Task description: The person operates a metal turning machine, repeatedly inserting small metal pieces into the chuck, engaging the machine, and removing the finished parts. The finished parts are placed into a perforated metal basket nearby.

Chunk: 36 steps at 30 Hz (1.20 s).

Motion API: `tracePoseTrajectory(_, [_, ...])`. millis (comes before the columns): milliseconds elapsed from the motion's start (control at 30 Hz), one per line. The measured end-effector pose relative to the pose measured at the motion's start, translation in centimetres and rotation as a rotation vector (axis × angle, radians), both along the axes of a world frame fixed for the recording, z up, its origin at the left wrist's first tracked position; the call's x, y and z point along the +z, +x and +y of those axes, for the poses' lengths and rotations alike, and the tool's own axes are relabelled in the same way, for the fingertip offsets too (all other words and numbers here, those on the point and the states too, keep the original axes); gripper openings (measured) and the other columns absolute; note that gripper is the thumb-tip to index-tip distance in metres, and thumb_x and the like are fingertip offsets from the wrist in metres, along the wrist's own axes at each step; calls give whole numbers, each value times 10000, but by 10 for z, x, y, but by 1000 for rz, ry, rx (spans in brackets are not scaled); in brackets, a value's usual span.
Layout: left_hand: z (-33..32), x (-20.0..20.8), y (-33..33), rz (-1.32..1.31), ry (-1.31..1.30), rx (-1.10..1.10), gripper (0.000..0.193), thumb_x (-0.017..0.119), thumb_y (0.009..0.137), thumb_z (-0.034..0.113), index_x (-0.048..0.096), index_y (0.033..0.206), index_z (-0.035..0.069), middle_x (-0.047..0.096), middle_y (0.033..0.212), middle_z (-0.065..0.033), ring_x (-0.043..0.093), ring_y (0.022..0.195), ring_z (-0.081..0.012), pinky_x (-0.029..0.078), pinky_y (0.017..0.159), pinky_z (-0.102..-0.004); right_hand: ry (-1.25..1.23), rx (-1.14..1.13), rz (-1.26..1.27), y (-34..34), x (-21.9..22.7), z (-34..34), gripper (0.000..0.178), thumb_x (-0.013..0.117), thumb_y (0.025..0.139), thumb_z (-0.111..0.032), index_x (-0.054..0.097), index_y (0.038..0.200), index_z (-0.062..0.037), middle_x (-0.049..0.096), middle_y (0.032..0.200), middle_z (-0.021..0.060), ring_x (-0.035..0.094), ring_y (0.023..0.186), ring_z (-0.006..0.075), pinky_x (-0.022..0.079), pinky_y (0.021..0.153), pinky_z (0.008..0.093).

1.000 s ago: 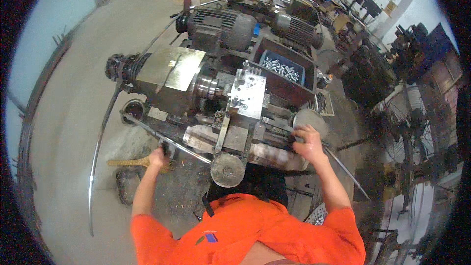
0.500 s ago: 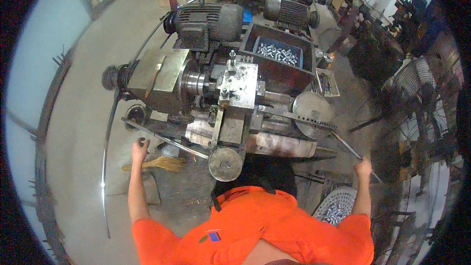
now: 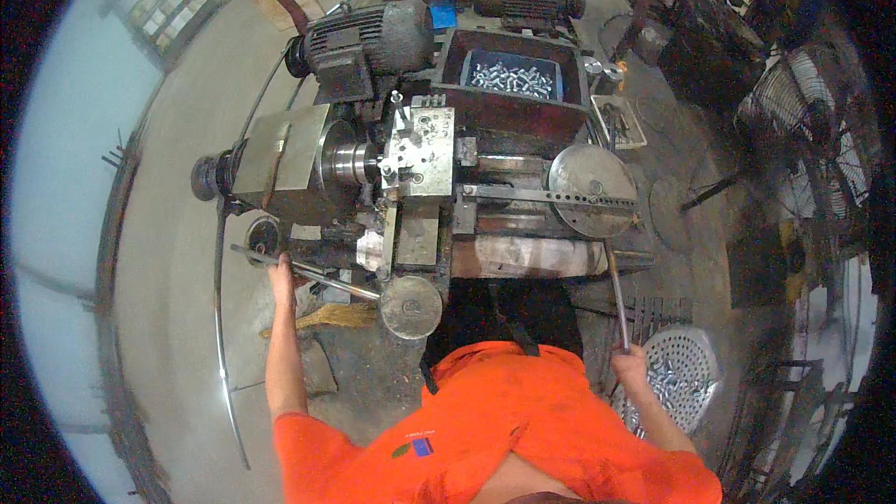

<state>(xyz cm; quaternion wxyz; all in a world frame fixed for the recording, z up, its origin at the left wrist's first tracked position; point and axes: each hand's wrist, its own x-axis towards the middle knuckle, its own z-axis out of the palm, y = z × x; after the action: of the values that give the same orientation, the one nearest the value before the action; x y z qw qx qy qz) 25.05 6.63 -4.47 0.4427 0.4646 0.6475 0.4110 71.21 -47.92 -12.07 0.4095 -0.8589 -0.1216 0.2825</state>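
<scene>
A small lathe-like machine stands in front of me, with a metal tool block (image 3: 420,151) beside its spindle chuck (image 3: 350,164). My left hand (image 3: 283,282) is closed round the left metal lever (image 3: 334,284), which runs to a small round disc (image 3: 411,307) at the machine's front. At the right, my right hand (image 3: 630,366) grips the lower end of the right metal lever (image 3: 618,299). That lever's upper end meets the underside of a larger round disc (image 3: 594,189). A flat bar with holes (image 3: 551,195) crosses this disc.
Behind the tool block, a dark metal box (image 3: 511,110) holds a blue tray of small shiny metal parts (image 3: 511,78). A perforated basin (image 3: 693,364) with similar parts sits beside my right forearm. Also around are a motor (image 3: 369,37), a straw broom (image 3: 341,315) and a fan (image 3: 793,98).
My left hand has come up onto the left lever. My right hand has swung the right lever down and inward, toward my body. The tool block has shifted slightly toward the chuck.
</scene>
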Motion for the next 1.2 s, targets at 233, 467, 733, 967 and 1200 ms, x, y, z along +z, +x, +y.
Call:
tracePoseTrajectory(233, [-3,1,3,35,102,11,386,495,864,304,472,807,-78,546,614,-144,588,434,-282,486,334,-345,176,-81,297,-50,49,54,204,495,655,-21,567,843,6,471,538,25,431,413,121,309,371,276])
tracePoseTrajectory(467, [10,1,-13,130,-130,-88,433,487,868,370,494,773,-52,547,587,-136,599,430,-286,463,341,-342,210,74,127,-42,43,47,202,529,654,-51,579,843,3,465,578,11,413,471,95,306,411,249])
tracePoseTrajectory(733, [13,-10,-18,81,-149,-67,369,484,871,333,486,869,-36,552,613,-122,594,442,-264,499,370,-337,-531,295,-552,122,75,10,552,644,602,-175,546,1129,-48,606,811,214,604,737,352,476,653,440])
tracePoseTrajectory(967, [12,-3,7,2,-181,-195,501,508,867,429,512,989,-57,605,723,-150,634,617,-243,549,499,-334,-746,-2,-1140,235,54,62,635,607,604,-153,487,1222,-74,553,1092,169,543,958,345,423,840,441])
tracePoseTrajectory(1200, [44,-133,-127,670,-45,-287,621,469,826,571,606,1004,-8,632,927,-197,629,874,-288,483,760,-405,-12,57,-1046,90,28,109,798,640,569,-163,391,1317,-40,420,1324,185,382,1227,347,268,1050,413])
